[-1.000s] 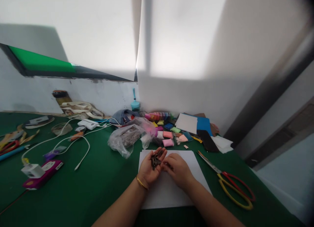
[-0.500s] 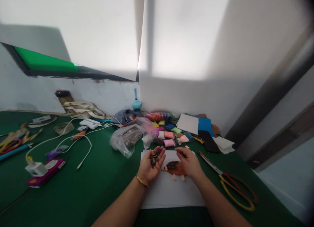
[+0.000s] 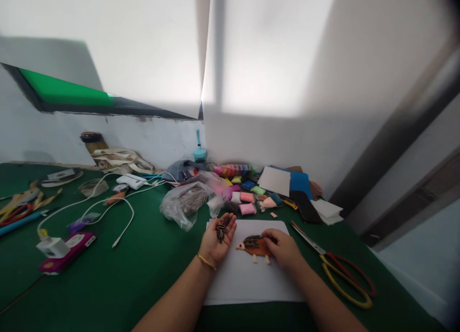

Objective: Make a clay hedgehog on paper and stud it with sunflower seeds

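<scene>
Palm up, my left hand cups a small heap of striped sunflower seeds over the left side of the white paper. Flat on that paper lies a brown clay hedgehog with a pale snout pointing left and two pale feet below it. Rows of dark seeds cover part of its back. My right hand rests at its right end, thumb and fingertips pinched together on the upper back. Whatever is between those fingertips is too small to make out, and the hand hides the hedgehog's rear.
Large scissors lie right of the paper. Behind it are a plastic bag of seeds, several coloured clay packs and a black phone-like object. White cables and a magenta power strip lie to the left.
My right hand has come down and slightly right, from above the hedgehog onto its back. My left hand, with the seeds, has shifted a little left, uncovering the snout.
</scene>
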`<state>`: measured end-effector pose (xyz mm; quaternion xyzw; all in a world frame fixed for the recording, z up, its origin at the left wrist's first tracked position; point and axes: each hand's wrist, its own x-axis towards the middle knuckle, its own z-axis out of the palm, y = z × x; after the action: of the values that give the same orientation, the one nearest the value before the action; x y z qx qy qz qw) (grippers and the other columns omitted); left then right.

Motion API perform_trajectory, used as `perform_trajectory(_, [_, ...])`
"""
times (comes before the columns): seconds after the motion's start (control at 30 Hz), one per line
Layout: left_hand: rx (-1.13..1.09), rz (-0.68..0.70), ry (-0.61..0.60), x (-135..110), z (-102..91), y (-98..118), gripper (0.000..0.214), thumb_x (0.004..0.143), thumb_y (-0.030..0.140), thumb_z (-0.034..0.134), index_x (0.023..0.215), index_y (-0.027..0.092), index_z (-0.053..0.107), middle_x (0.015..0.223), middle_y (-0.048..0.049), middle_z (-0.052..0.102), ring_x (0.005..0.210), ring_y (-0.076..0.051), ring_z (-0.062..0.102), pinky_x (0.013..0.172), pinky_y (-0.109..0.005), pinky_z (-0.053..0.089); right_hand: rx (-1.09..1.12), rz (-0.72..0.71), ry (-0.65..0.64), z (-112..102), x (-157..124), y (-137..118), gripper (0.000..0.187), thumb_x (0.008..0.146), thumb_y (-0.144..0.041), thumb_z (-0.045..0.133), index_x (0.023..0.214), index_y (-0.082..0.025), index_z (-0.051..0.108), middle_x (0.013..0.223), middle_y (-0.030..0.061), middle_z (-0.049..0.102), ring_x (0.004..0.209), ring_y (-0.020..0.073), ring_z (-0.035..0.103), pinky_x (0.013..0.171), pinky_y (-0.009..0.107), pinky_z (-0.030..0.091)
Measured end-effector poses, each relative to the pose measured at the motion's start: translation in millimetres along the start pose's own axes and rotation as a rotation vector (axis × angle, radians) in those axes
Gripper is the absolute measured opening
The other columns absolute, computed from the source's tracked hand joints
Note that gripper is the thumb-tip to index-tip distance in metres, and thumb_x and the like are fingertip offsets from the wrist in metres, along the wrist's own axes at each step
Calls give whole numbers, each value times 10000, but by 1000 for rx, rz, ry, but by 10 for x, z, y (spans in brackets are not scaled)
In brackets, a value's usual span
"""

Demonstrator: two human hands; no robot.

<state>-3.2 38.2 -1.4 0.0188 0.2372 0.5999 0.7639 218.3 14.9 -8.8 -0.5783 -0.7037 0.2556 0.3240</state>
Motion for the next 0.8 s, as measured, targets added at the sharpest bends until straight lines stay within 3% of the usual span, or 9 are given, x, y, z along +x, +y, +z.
perform_trajectory(0.17, [-5, 1, -1, 15, -9, -1, 254, 883, 232, 427, 973, 73, 605, 1100, -186, 617, 1102, -269, 556, 841, -375, 528, -81, 6, -40, -1, -14, -25, 209, 758, -249, 446, 853, -220, 630, 850, 24, 650, 799, 179, 584, 707, 268, 413])
perform_trajectory(0.8, [0, -12, 12, -11, 28, -1, 232, 877, 223, 445, 954, 79, 610, 1071, -176, 632, 1074, -266, 576, 818, -371, 541, -301, -149, -48, 6, 12, -83, 203, 836, -217, 458, 800, -211, 658, 834, 41, 598, 854, 181, 534, 774, 276, 388])
